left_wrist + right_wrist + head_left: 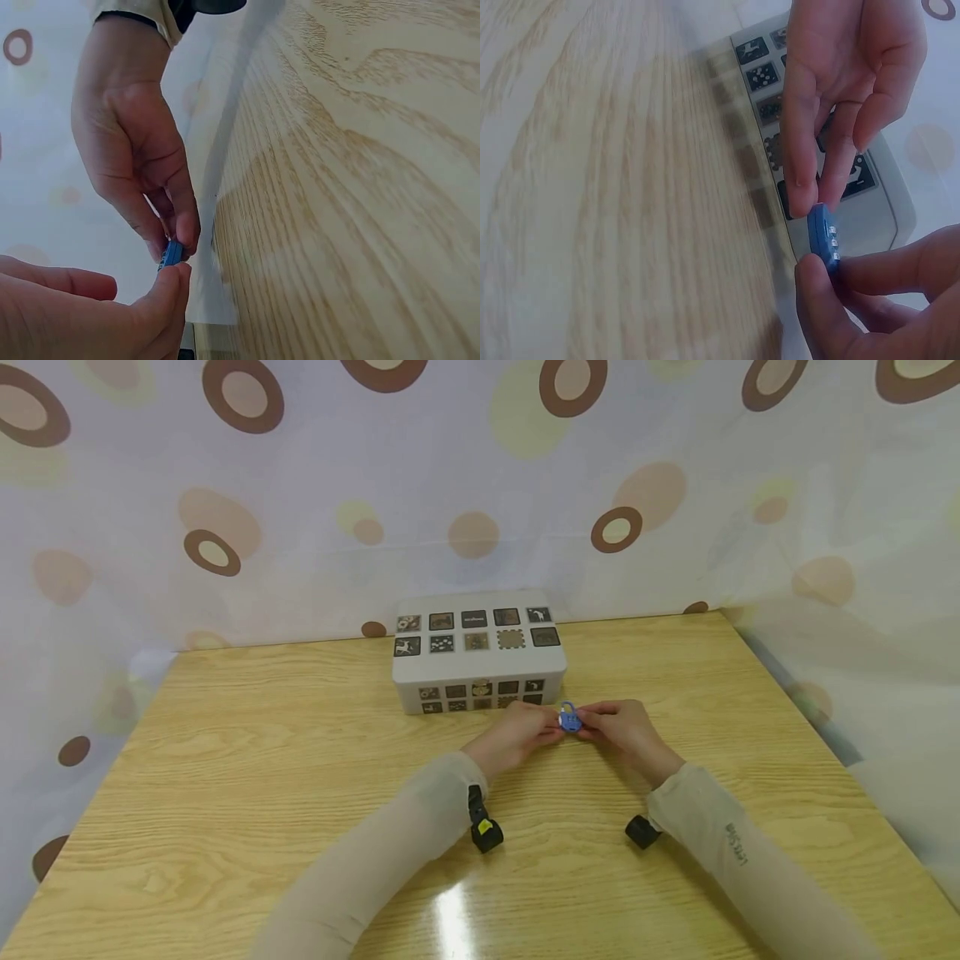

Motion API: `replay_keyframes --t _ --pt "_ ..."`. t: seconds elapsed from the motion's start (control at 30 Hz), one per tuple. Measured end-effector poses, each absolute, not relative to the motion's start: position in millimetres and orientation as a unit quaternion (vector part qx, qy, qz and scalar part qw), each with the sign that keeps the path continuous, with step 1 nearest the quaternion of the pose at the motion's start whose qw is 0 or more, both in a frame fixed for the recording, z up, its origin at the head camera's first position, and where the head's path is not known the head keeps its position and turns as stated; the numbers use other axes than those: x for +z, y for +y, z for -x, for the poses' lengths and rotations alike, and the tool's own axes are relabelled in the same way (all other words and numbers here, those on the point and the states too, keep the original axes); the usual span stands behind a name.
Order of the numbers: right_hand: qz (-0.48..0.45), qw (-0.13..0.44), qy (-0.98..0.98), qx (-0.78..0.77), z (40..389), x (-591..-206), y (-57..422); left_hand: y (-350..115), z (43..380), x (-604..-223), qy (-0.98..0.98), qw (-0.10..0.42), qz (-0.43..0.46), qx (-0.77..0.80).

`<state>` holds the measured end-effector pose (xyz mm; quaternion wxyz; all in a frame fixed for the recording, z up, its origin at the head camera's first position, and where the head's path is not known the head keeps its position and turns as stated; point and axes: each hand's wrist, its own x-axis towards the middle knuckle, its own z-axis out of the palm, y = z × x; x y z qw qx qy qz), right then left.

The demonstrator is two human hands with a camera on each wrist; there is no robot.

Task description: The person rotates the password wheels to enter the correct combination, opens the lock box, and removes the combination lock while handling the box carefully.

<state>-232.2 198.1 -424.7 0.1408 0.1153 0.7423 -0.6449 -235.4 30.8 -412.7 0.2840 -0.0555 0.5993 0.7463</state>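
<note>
My right hand (626,727) pinches a small blue combination padlock (570,720) between thumb and fingers. In the head view its thin blue shackle loops up over the body. A row of light number dials runs along the padlock (825,240) in the right wrist view. From the other side my left hand (521,731) reaches in, its extended fingertips (802,201) at the far end of the lock. The left thumb (94,285) stands off the padlock in the left wrist view. Behind the hands sits a closed white box (480,664) with printed dark picture squares.
The wooden table (247,793) reaches a patterned curtain (420,485) behind the box. Similar cloth hangs along both sides. Both forearms wear light sleeves (382,852), and black wrist cameras (487,835) sit close over the tabletop.
</note>
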Motion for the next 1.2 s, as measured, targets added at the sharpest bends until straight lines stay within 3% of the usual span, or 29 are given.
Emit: replay_keyframes --t 0.73,1.2 --pt "-0.076 0.161 0.807 -0.562 240.5 -418.8 219.3 51.7 238.8 -417.9 0.559 0.307 0.099 0.764" --pt "-0.054 0.142 0.853 -0.499 245.0 -416.8 219.7 58.8 241.3 -417.2 0.566 0.318 0.1 0.754"
